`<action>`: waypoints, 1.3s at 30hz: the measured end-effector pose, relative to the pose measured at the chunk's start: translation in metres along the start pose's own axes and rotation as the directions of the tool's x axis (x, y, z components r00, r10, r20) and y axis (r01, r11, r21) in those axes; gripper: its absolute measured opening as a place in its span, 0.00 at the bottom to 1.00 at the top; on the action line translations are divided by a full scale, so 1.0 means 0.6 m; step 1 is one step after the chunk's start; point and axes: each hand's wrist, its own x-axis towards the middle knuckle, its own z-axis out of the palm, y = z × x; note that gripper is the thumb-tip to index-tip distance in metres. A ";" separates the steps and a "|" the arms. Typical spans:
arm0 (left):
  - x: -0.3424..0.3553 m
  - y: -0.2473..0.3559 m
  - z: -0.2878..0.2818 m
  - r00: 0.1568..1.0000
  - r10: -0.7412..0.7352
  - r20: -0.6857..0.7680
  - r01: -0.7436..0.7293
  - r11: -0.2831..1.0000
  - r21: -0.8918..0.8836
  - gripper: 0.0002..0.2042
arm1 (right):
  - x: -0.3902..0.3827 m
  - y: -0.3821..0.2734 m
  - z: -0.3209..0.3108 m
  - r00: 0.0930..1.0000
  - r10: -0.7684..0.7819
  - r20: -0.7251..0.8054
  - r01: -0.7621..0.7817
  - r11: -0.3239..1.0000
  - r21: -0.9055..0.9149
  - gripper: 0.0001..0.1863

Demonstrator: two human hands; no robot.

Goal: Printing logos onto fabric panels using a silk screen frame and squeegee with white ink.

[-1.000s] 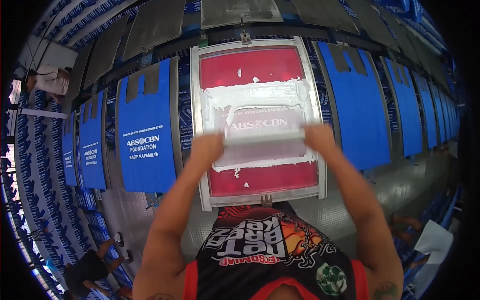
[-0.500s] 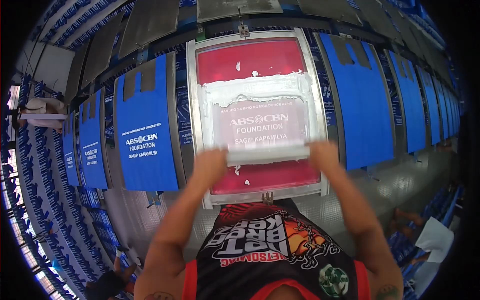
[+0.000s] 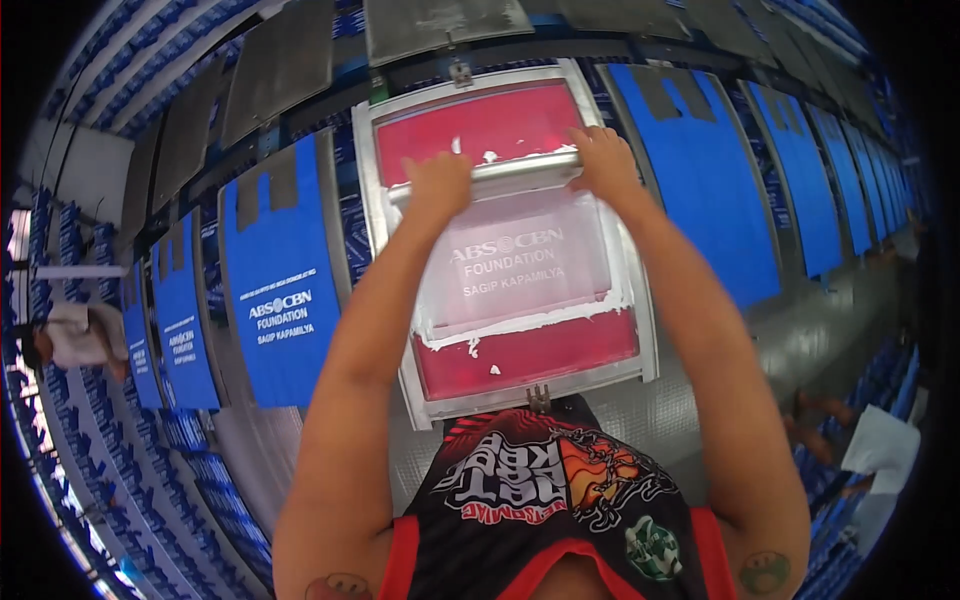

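Note:
A screen-printing frame [image 3: 637, 300] with silver metal sides lies in front of me, holding a screen with red ends [image 3: 470, 112] and a pale middle showing white lettering. My left hand [image 3: 438, 190] and my right hand [image 3: 605, 165] are closed on the two ends of a long, light squeegee [image 3: 515, 172], which lies across the upper part of the pale middle. Streaks of white ink [image 3: 480, 330] show along the lower band and in small blobs on the red parts. What lies under the screen is mostly hidden.
Blue bags [image 3: 705, 210] lie on flat boards in rows at both sides, some printed white. Bare grey boards [image 3: 275, 70] stand behind. Another person in pale clothing [image 3: 78, 335] is at the left; a person's arm [image 3: 815, 420] shows at the right beside a white sheet [image 3: 880, 450].
The squeegee came toward my body between the earlier frames and has since moved to the far part of the screen with both hands. The view has shifted slightly.

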 end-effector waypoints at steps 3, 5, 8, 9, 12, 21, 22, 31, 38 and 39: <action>0.004 0.039 -0.022 0.982 0.189 0.003 -0.180 0.940 -0.290 0.22 | -0.174 -0.071 -0.022 0.973 0.147 -0.177 -0.103 0.966 0.236 0.20; 0.044 -0.014 -0.032 0.974 0.225 -0.010 -0.209 0.887 -0.411 0.23 | -0.328 -0.122 -0.046 0.655 0.153 0.740 -0.644 0.624 0.442 0.25; 0.077 -0.050 -0.052 0.957 0.280 -0.077 -0.285 0.859 -0.426 0.22 | -0.518 -0.205 -0.011 0.421 -0.098 0.902 -0.788 0.453 0.417 0.29; 0.074 -0.052 -0.059 0.963 0.245 -0.116 -0.271 0.867 -0.418 0.21 | -0.543 -0.245 -0.006 0.620 -0.040 0.784 -0.713 0.390 0.583 0.29; 0.061 -0.004 -0.061 0.990 0.135 0.030 -0.110 0.900 -0.421 0.22 | -0.557 -0.259 0.007 0.410 0.105 0.906 -0.910 0.108 0.400 0.23; 0.055 -0.003 -0.074 0.993 0.111 -0.025 -0.114 0.965 -0.236 0.22 | -0.514 -0.288 -0.155 0.547 0.095 0.831 -0.829 -0.077 0.554 0.13; 0.065 -0.009 -0.082 0.990 0.142 -0.012 -0.140 0.957 -0.255 0.23 | -0.504 -0.285 -0.182 0.564 0.069 0.823 -0.815 -0.111 0.568 0.13; 0.017 0.029 -0.021 0.994 0.078 -0.070 -0.094 0.962 -0.258 0.22 | -0.568 -0.272 -0.032 0.603 0.165 0.780 -0.795 0.199 0.573 0.11; -0.113 0.063 0.017 0.994 0.064 -0.089 -0.077 0.984 -0.158 0.19 | -0.575 -0.275 0.010 0.602 0.158 0.783 -0.795 0.030 0.606 0.10; -0.149 0.079 0.028 0.995 0.091 -0.052 -0.098 0.981 -0.166 0.19 | -0.576 -0.274 0.010 0.590 0.155 0.792 -0.803 0.009 0.596 0.10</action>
